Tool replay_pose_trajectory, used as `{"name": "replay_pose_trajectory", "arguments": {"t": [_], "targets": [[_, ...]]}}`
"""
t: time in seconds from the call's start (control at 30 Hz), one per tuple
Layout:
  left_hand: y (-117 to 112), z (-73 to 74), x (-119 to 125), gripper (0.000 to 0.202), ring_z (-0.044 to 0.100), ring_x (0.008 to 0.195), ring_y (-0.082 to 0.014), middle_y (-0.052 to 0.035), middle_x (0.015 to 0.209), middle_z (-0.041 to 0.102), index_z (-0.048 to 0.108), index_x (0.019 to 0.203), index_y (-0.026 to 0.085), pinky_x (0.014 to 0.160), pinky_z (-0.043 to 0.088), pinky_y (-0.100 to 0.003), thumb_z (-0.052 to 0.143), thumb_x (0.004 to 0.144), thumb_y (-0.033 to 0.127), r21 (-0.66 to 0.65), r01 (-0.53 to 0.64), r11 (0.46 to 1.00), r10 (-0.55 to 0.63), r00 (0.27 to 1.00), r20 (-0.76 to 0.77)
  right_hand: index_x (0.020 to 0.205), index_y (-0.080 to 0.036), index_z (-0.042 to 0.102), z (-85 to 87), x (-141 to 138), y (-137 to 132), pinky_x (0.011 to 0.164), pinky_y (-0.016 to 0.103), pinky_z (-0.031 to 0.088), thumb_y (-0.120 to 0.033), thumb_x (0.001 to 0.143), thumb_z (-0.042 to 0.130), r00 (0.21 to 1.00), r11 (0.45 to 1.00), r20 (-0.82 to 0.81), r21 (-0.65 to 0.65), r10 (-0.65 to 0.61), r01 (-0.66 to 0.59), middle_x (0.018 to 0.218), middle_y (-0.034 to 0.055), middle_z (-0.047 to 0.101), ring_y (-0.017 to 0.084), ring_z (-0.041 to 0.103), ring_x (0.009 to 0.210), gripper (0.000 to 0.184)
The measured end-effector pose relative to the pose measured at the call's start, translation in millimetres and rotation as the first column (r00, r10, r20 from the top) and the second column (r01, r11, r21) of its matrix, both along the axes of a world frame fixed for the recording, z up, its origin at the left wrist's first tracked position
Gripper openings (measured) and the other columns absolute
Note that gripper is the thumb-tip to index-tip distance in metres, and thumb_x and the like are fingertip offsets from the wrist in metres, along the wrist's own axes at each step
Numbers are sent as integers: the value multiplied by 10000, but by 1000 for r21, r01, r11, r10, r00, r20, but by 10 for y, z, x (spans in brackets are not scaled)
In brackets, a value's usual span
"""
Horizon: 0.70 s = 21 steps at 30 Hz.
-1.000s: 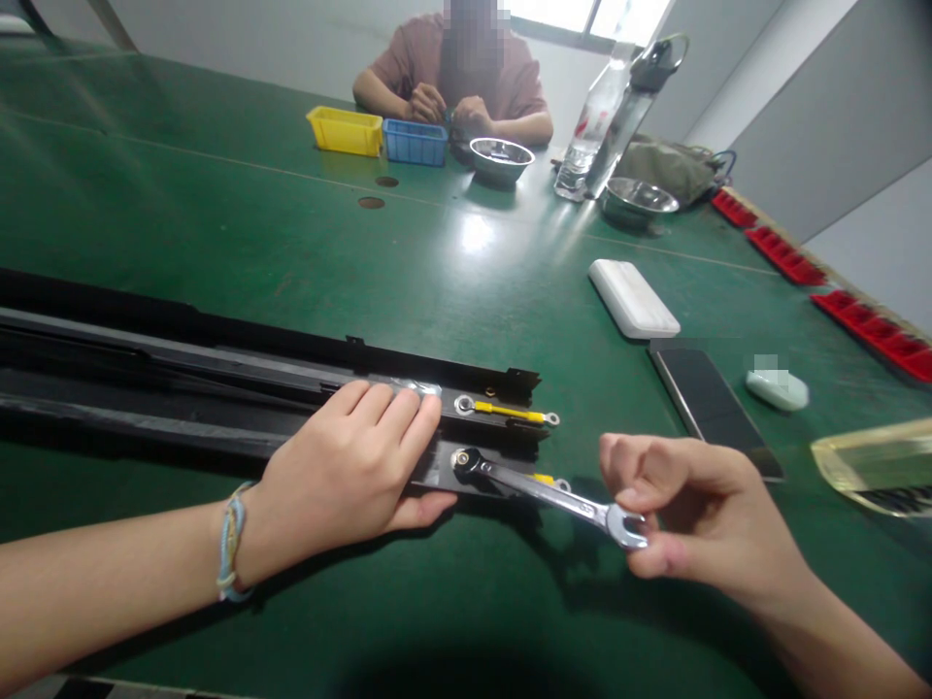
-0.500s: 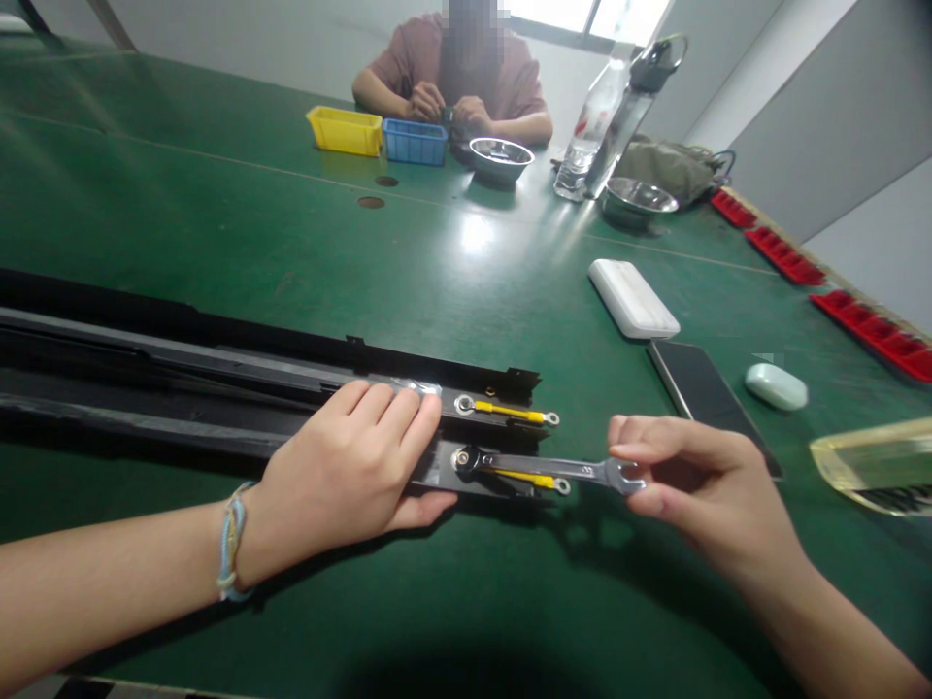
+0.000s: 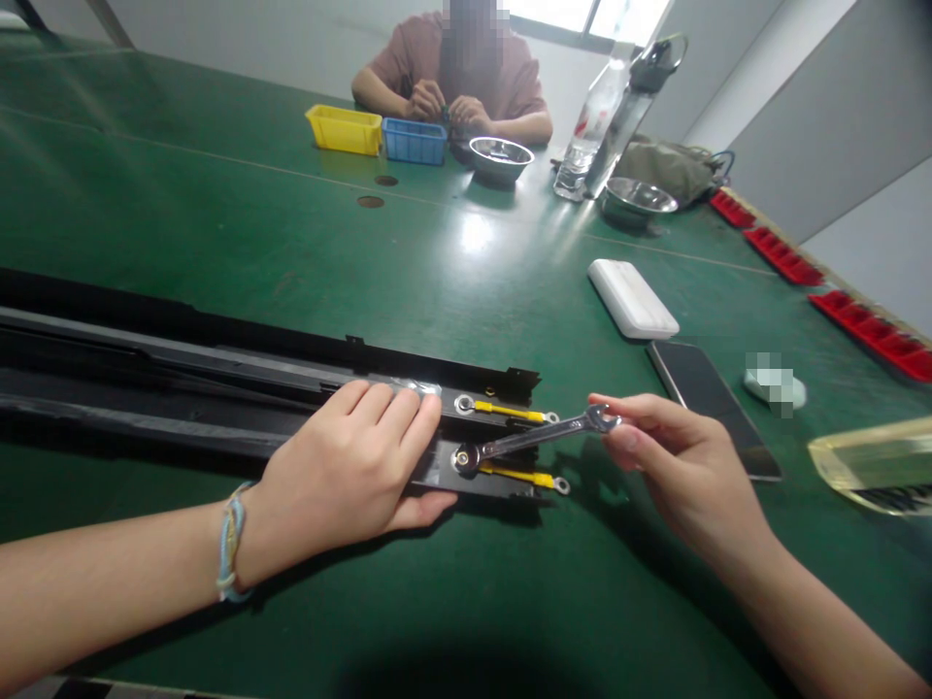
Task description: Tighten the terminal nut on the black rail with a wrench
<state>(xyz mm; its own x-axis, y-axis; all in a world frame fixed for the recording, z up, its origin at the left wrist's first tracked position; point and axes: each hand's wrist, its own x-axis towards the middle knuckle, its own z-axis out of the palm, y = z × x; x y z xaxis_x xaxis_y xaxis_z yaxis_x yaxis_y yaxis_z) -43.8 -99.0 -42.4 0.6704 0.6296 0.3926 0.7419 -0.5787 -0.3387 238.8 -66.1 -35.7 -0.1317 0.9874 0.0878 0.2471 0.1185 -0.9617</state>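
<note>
A long black rail assembly lies across the green table. My left hand rests flat on its right end, fingers together, pressing it down. Two yellow-sleeved ring-terminal wires are fixed at that end. A silver wrench sits with its ring end on the nearer bolt. My right hand pinches the wrench's open-jaw end, the handle angled up and to the right.
A white power bank, a dark phone and a small white case lie to the right. Red trays line the right edge. Across the table a person sits behind yellow and blue bins, steel bowls and bottles.
My right hand has swung the wrench handle counter-clockwise around the bolt, from pointing down-right near me to pointing up-right. My left hand has stayed on the rail.
</note>
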Motion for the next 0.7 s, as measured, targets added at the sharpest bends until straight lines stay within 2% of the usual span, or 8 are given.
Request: {"name": "replay_pose_trajectory", "arguments": {"t": [0.1, 0.2, 0.3, 0.47, 0.7], "targets": [[-3, 2, -7, 576, 612, 726, -278, -151, 847, 663, 642, 1032, 34, 606, 468, -403, 411, 883, 541, -1, -3, 1000, 3, 1000, 0, 783, -285, 798, 36, 3, -17, 455, 255, 442, -388, 686, 833, 998, 999, -41, 21, 38, -38, 662, 16, 673, 140, 545, 526, 147], [0, 5, -11, 574, 608, 723, -273, -152, 847, 663, 640, 1032, 35, 610, 468, -404, 412, 883, 541, 2, 0, 1000, 0, 1000, 5, 750, -286, 787, 88, -8, -46, 457, 271, 423, -379, 650, 861, 987, 988, -79, 78, 138, -132, 592, 7, 614, 155, 531, 530, 155], [3, 8, -11, 573, 608, 724, -269, -150, 852, 667, 641, 1033, 48, 615, 473, -404, 412, 882, 551, -5, -3, 1000, 3, 1000, 7, 760, -262, 768, 114, -19, -78, 468, 281, 400, -357, 676, 850, 962, 965, -120, 120, 246, -232, 529, -18, 545, 148, 491, 509, 152], [16, 0, 6, 578, 615, 729, -271, -150, 862, 674, 645, 1033, 50, 618, 481, -401, 389, 892, 549, 3, -4, 1000, 4, 1000, 4, 764, -234, 730, 94, -20, -112, 475, 279, 363, -334, 681, 852, 913, 916, -127, 159, 388, -368, 521, -35, 544, 127, 459, 488, 178], [45, -19, 32, 595, 628, 730, -287, -153, 860, 673, 648, 1034, 34, 605, 487, -406, 390, 890, 549, 4, 0, 1000, 0, 1000, 2, 766, -246, 709, 58, -15, -129, 483, 271, 344, -319, 670, 863, 874, 881, -140, 163, 465, -443, 529, -54, 534, 114, 449, 494, 195]]}}
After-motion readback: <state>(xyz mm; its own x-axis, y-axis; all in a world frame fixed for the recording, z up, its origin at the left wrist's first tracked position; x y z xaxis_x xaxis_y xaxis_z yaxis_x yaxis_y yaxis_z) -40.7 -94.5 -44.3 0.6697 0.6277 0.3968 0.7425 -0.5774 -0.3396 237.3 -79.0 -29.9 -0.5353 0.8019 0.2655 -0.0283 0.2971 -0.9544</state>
